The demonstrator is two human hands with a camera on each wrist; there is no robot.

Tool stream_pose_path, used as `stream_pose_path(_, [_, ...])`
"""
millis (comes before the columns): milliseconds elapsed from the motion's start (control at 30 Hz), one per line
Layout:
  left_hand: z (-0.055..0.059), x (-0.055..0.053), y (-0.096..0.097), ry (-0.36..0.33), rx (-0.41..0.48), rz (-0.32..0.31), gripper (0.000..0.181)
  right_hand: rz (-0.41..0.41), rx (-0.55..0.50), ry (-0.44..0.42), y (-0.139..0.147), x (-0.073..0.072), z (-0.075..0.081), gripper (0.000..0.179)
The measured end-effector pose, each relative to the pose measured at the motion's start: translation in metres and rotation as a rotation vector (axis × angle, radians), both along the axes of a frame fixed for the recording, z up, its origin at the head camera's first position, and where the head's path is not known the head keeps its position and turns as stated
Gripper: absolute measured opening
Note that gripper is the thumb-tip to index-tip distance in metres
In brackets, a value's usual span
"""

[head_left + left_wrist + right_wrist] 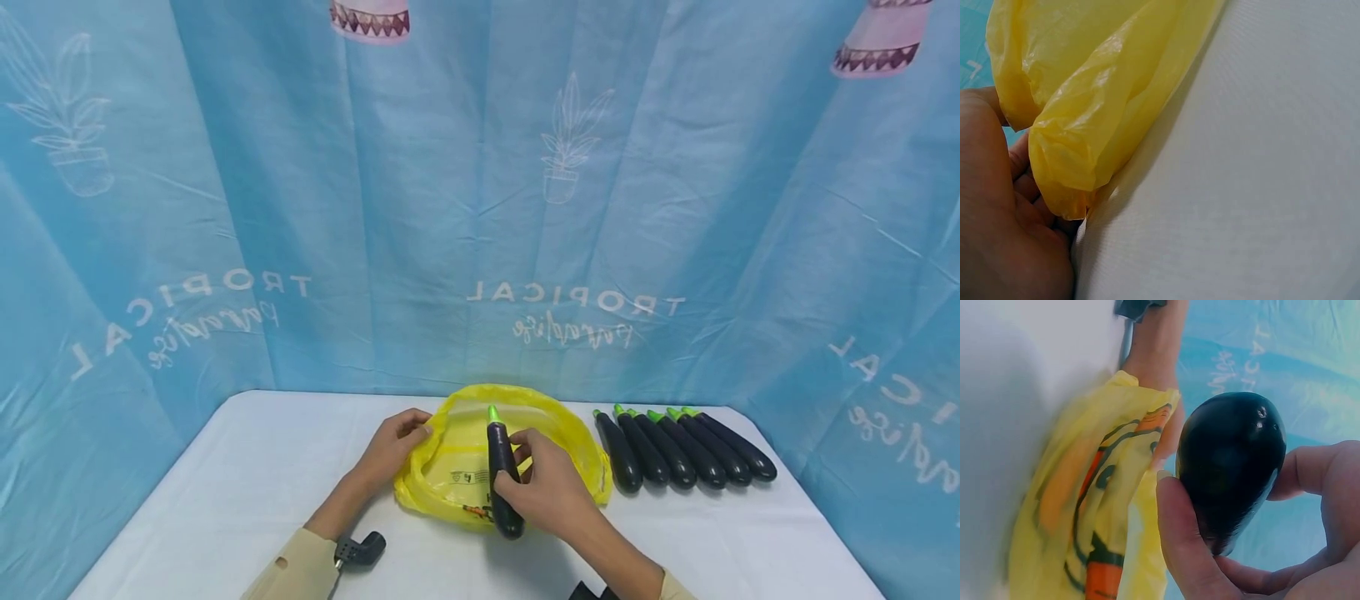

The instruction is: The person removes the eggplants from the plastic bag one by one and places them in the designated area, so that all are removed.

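A yellow plastic bag [431, 497] stands on the table with its wide mouth spread and facing up. My left hand [395, 447] grips its left rim; in the left wrist view the bunched bag edge [1079, 150] lies between thumb and fingers. Over the bag's front part, my right hand [551, 483] pinches a dark purple eggplant [501, 467] between thumb and fingers, its green stem end pointing away from me. The rounded end of this eggplant [1232, 456] shows large in the right wrist view, with the bag's printed side beyond it.
Several more eggplants [678, 454] lie side by side to the right of the bag, stems toward the back. The white table [247, 483] meets a blue printed curtain [450, 208] along its back and sides.
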State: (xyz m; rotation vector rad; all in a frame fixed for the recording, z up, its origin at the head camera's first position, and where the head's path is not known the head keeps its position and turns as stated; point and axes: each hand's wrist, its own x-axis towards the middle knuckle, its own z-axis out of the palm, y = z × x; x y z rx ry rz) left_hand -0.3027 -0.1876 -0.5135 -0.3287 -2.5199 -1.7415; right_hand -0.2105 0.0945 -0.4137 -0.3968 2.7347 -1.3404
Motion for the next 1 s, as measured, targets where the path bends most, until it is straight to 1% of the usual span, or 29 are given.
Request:
stream_pose_path(267, [0.001, -0.001, 0.000, 0.000, 0.006, -0.005, 0.022, -0.024, -0.043, -0.003, 0.016, 0.009, 0.002, 0.052])
stream_pose_path(500, [0.002, 0.002, 0.001, 0.004, 0.013, -0.007, 0.024, -0.076, -0.004, -0.009, 0.032, 0.016, 0.000, 0.050])
stream_pose_path(633, [0.002, 0.003, 0.002, 0.002, 0.014, -0.002, 0.024, -0.090, 0.009, -0.021, 0.038, 0.019, -0.003, 0.051])
stream_pose_path(800, [0.000, 0.001, 0.001, -0.013, 0.005, 0.010, 0.023, -0.104, 0.006, -0.048, 0.045, 0.022, -0.006, 0.050])
stream_pose_path(867, [-0.001, 0.000, 0.002, -0.019, 0.003, 0.009, 0.022, -0.120, 0.010, -0.058, 0.049, 0.023, -0.007, 0.051])
stream_pose_path(1000, [0.000, 0.000, 0.001, -0.009, 0.002, -0.002, 0.023, -0.162, 0.015, -0.084, 0.057, 0.027, -0.008, 0.053])
